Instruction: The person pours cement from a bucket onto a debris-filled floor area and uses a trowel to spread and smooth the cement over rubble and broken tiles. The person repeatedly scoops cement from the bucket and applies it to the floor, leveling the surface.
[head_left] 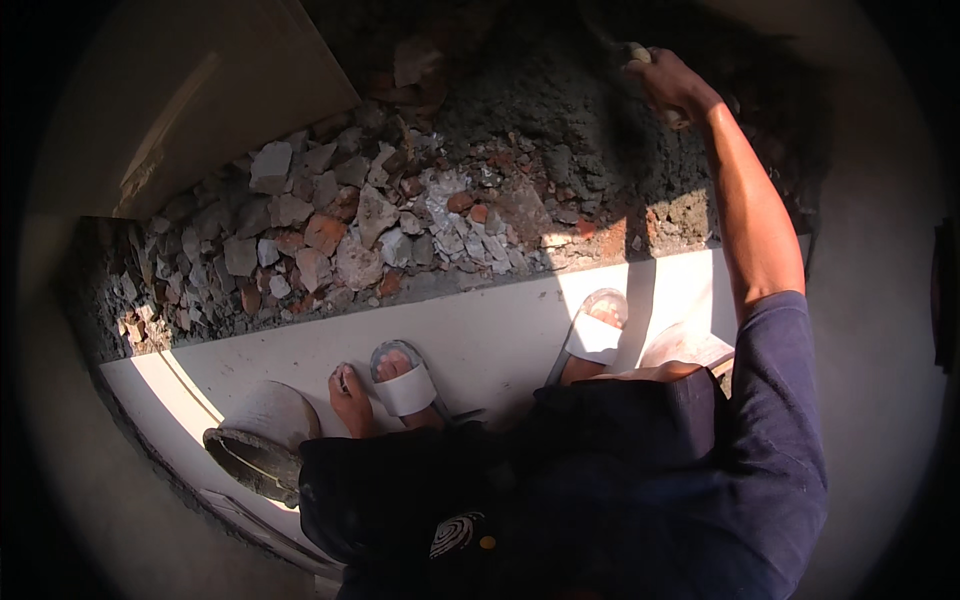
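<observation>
Here, I see my right hand [672, 82] closed around a handle [678, 120], dark mortar [550, 115] to its left; left hand unseen.

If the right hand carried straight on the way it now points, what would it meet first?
Beyond the tool handle it grips, the right hand would probably meet the rough, dark grey mortar-like layer first; shadow and the single view leave the depth unclear.
</observation>
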